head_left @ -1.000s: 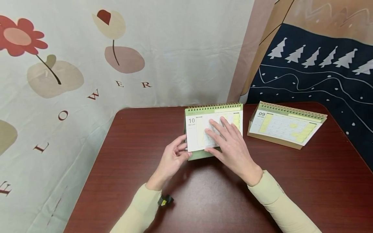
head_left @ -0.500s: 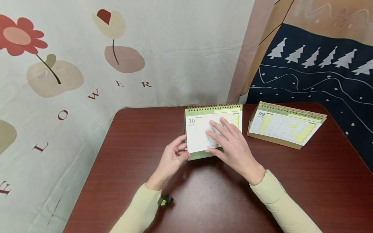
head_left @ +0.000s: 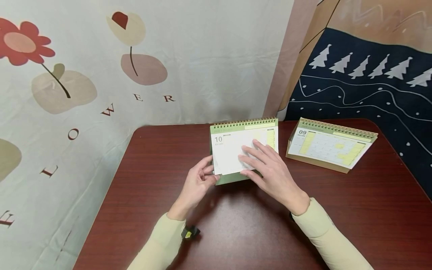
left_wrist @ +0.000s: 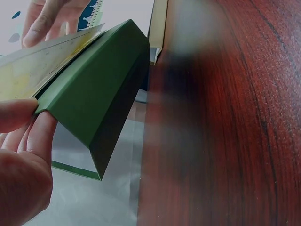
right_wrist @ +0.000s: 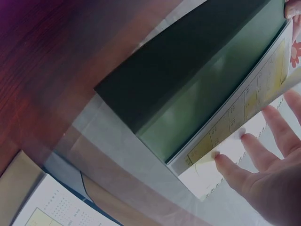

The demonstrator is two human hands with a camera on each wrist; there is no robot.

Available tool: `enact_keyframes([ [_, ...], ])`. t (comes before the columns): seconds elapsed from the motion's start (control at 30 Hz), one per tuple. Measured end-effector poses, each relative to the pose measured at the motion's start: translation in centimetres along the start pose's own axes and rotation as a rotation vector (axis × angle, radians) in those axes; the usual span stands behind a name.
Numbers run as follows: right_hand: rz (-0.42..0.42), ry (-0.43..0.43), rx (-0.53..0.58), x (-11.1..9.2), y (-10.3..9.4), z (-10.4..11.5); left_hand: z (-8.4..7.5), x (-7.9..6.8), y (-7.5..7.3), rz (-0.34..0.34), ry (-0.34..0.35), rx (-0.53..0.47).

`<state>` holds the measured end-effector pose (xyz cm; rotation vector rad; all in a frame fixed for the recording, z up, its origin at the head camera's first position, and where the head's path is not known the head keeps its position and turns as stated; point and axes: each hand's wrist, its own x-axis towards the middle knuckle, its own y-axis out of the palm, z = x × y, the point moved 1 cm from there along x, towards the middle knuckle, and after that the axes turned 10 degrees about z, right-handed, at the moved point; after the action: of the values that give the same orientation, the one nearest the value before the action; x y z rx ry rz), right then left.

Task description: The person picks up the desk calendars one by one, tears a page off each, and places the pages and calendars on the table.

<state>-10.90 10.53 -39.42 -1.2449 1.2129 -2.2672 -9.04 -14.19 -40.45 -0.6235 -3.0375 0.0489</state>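
A green spiral-bound desk calendar (head_left: 229,148), its page marked 10, stands near the back of the table. My left hand (head_left: 197,183) grips its lower left edge; in the left wrist view the thumb (left_wrist: 16,114) lies on the front and a finger (left_wrist: 41,134) behind the green stand (left_wrist: 94,80). My right hand (head_left: 275,174) has its fingers spread and lightly bent, tips on the right half of the page. In the right wrist view, the front page (right_wrist: 254,129) bends away from the yellow-marked page (right_wrist: 251,101) behind it. The right fingers cover part of the printed grid.
A second desk calendar (head_left: 332,146), showing 09, stands angled to the right on the dark red table (head_left: 152,180). Behind the table hangs a flower-print cloth (head_left: 209,67), with a navy tree-print cloth (head_left: 364,82) at the right. A small black item (head_left: 190,232) sits at the left cuff.
The calendar has shifted slightly left. My right fingertips have slid a little down the page, whose print looks washed out now. The left hand keeps its hold; the second calendar stays put.
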Motion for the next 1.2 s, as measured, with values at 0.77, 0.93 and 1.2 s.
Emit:
enact_keyframes([
  [0.77,-0.232,0.061,0.182,0.2,-0.8,0.6,-0.3,0.0,0.2,-0.033,0.014,-0.049],
  [0.93,-0.298,0.124,0.190,0.3,-1.0,0.6,-0.3,0.1,0.2,-0.033,0.013,-0.058],
  [1.2,-0.390,0.214,0.321,1.7,-2.1,0.8,-0.2,0.0,0.2,-0.038,0.019,-0.088],
])
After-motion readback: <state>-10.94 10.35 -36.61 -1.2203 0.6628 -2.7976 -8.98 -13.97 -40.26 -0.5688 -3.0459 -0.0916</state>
